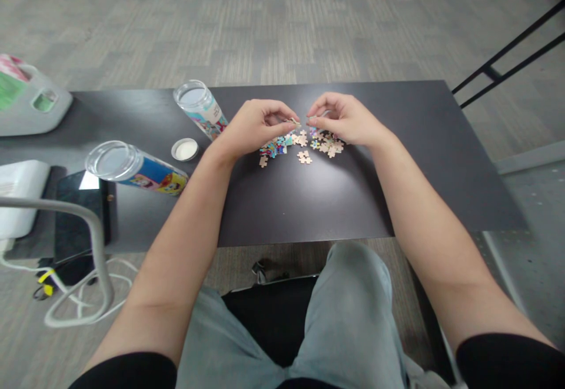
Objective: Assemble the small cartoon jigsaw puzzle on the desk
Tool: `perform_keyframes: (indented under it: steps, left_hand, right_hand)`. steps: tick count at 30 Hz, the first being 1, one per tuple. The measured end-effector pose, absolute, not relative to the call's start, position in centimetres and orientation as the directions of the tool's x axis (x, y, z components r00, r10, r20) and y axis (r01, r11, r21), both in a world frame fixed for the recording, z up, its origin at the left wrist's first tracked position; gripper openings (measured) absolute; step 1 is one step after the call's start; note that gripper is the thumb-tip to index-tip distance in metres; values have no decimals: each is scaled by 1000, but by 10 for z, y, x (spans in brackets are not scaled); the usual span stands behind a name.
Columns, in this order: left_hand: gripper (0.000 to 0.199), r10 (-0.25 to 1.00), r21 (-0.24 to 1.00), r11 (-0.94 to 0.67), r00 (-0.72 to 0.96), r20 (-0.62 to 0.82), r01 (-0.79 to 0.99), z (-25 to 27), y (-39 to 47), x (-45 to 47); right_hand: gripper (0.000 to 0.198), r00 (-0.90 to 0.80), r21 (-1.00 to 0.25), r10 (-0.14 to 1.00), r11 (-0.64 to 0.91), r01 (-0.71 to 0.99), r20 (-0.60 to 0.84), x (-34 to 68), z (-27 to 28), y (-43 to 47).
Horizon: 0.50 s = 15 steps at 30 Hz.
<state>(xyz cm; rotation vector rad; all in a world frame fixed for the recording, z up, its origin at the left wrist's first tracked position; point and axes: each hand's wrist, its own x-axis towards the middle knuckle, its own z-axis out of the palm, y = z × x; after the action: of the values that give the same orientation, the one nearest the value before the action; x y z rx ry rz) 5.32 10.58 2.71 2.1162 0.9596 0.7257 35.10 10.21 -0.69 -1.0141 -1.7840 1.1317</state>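
My left hand (263, 121) is closed in a pinch on a jigsaw puzzle piece (295, 122), just above the table. Facing it, my right hand (342, 117) is also pinched, with a small puzzle piece partly hidden between thumb and fingertips. Beneath both hands lie loose jigsaw pieces: a colourful heap (276, 146) under the left, and mostly plain tan backs (331, 145) under the right. A few tan pieces (304, 157) lie apart, nearer to me. The fingers cover part of the heaps.
Two clear cylinders with cartoon prints, one farther back (205, 109) and one nearer (141, 170), stand left of my forearm. A round white lid (184, 149) lies between them. A dark tablet (82, 215), white box (22, 195) and cable (99, 259) occupy the left end.
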Motion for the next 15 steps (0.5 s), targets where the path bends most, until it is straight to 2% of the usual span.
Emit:
perform_keyframes:
  steps: [8,11,15]
  left_hand:
    - [13,788,779,-486,585,193,397,22,106,55]
    - [14,801,802,-447,577,161,397,22,105,56]
    - [14,802,785,-455,576,157,420,25,104,56]
  right_hand:
    - [48,-378,-889,912,300,347,160,353,-5,99]
    - [47,-332,-867,935,267,420,126,351,0,95]
    - [48,-339,-871,932,268,411,126,351,2,94]
